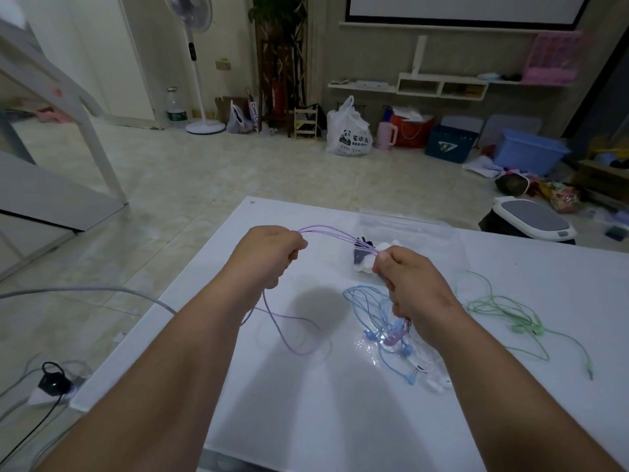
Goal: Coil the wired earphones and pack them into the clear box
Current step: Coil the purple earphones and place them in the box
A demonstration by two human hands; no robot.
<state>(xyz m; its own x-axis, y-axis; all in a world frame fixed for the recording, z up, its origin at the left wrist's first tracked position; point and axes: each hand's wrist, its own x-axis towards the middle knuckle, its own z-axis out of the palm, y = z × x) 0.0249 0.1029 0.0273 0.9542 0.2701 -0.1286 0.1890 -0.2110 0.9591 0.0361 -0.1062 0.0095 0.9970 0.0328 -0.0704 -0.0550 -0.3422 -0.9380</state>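
Purple wired earphones (pixel 332 234) stretch as several loops between my two hands above the white table (pixel 306 403). My left hand (pixel 269 253) is closed on one end of the loops, and a slack purple length hangs from it onto the table. My right hand (pixel 408 284) pinches the other end. Blue earphones (pixel 371 308) lie in a loose tangle under my right hand. Green earphones (pixel 503 308) are spread out at the right. The clear box (pixel 408 226) sits behind my hands with dark and white items inside.
A clear plastic wrapper (pixel 401 356) with pink earbuds lies near the blue cable. A grey cable (pixel 102 291) runs off the table's left edge toward a power strip (pixel 51 386) on the floor. Bags and bins line the far wall.
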